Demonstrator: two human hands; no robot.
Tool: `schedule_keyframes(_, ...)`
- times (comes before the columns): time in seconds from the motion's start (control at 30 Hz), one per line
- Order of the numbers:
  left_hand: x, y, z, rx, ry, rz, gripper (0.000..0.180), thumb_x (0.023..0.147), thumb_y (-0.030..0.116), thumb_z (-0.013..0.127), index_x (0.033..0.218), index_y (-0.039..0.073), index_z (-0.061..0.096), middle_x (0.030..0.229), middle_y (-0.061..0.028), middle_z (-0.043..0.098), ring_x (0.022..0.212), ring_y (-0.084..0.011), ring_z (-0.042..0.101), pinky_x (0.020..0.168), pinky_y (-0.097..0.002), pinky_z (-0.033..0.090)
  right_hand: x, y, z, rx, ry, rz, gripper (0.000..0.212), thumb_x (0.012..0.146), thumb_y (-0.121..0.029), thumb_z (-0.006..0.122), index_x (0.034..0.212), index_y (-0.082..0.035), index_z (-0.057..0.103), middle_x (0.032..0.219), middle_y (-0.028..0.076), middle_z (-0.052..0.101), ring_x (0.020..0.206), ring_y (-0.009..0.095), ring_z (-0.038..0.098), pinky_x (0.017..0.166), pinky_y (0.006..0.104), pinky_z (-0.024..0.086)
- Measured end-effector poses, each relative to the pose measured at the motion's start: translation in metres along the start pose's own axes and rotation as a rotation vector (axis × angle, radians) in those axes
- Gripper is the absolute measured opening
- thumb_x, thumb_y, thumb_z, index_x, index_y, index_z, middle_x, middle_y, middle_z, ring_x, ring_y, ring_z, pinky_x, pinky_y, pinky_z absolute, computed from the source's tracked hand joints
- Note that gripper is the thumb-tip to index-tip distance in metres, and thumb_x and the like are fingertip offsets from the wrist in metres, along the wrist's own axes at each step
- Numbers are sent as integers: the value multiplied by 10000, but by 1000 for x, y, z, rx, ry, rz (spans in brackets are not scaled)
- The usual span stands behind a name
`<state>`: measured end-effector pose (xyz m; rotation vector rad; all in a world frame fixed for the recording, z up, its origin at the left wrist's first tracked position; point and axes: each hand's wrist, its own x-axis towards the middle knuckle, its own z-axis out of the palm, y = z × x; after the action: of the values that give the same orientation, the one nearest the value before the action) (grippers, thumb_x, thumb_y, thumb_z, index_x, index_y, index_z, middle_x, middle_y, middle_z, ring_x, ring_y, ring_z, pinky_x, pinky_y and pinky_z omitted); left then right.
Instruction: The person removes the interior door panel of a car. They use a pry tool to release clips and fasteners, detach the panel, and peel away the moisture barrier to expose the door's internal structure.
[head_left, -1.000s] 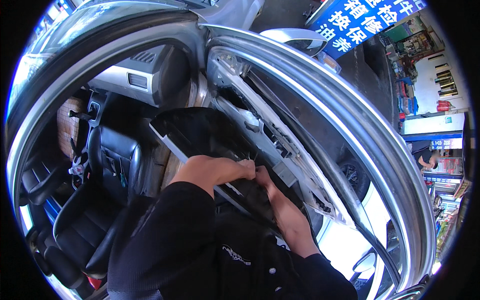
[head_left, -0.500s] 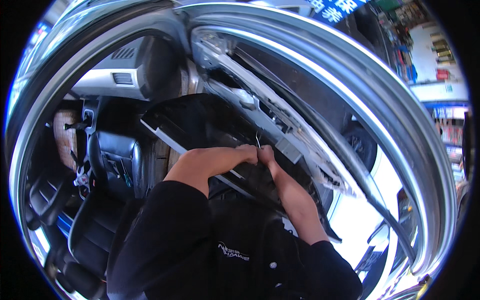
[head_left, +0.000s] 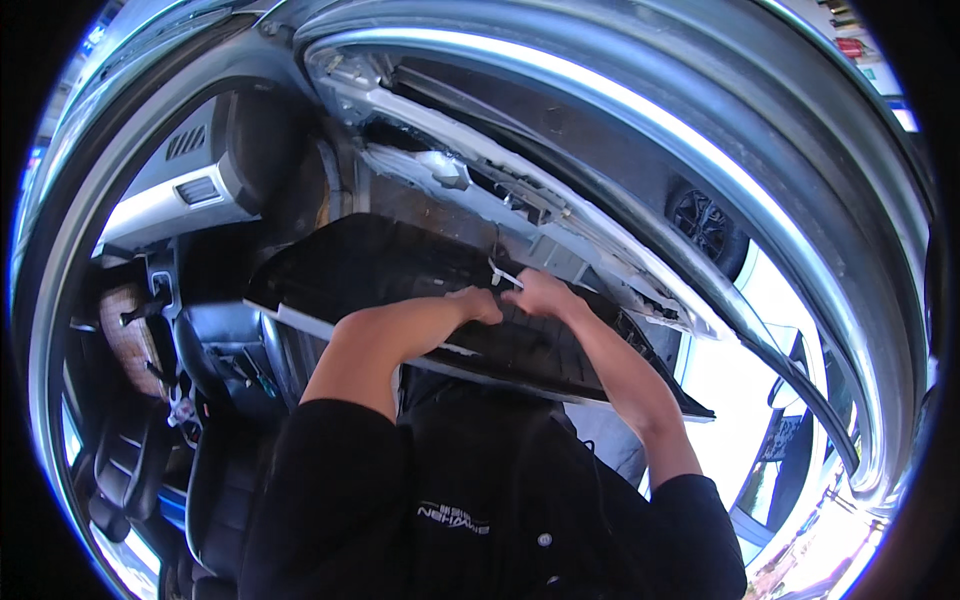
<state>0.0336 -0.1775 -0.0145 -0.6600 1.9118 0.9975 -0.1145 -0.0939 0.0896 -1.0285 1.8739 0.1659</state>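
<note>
A black door trim panel [head_left: 345, 260] leans between me and the opened car door, its back side toward the metal door shell [head_left: 470, 150]. My right hand [head_left: 546, 296] is closed on a thin pale rod or cable end [head_left: 505, 277] that sticks up past the fingers toward the shell. Just to its left, my left hand [head_left: 478, 304] is closed against the panel. Whatever its fingers hold is hidden. A dark thin cable [head_left: 497, 240] shows above the pale piece, near the door shell.
The door's bright window frame [head_left: 620, 90] arches over my hands. At left are the dashboard end with an air vent [head_left: 196, 190] and a black seat [head_left: 225, 500]. A wheel [head_left: 700, 222] shows beyond the door. A tool with a green handle [head_left: 265, 382] lies at the seat.
My hands, close together before, now stand slightly apart, with the right one higher. More of the pale piece shows. The view has shifted, and more of the panel's back side is visible.
</note>
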Motion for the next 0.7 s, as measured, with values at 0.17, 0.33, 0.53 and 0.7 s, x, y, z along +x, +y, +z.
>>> schedule_keyframes(0.17, 4, -7, -6, 161, -234, 287, 600, 905, 396, 672, 1423, 99, 728, 1497, -174, 686, 1420, -365, 629, 1146, -492, 511, -150, -36, -8, 200, 48, -148, 544, 1040, -555, 688, 1015, -30, 830, 815, 218, 753, 805, 398, 748, 748, 461, 567)
schedule_keyframes(0.33, -5, 6, -19, 432, -357, 280, 531, 928, 337, 653, 1397, 102, 741, 1465, -179, 703, 1350, -374, 670, 1088, -498, 541, -210, -49, -10, 147, 138, -267, 501, 1070, -494, 657, 959, -33, 817, 803, 235, 726, 782, 444, 707, 724, 505, 546)
schedule_keyframes(0.53, -81, 68, -69, 674, -81, 365, 470, 986, 377, 633, 1221, 8, 807, 1302, -197, 777, 1219, -378, 735, 1017, -460, 574, -214, -33, 6, 95, 356, -455, 485, 1080, -441, 662, 845, -27, 751, 703, 203, 665, 698, 434, 669, 640, 495, 516)
schedule_keyframes(0.7, -215, 84, -67, 205, 6, 528, 839, 1084, 724, 444, 1092, -28, 816, 1146, -317, 769, 1131, -509, 719, 1011, -536, 559, -231, 7, 27, 99, 356, -425, 475, 1054, -437, 708, 827, -21, 730, 671, 196, 639, 650, 429, 649, 600, 476, 502)
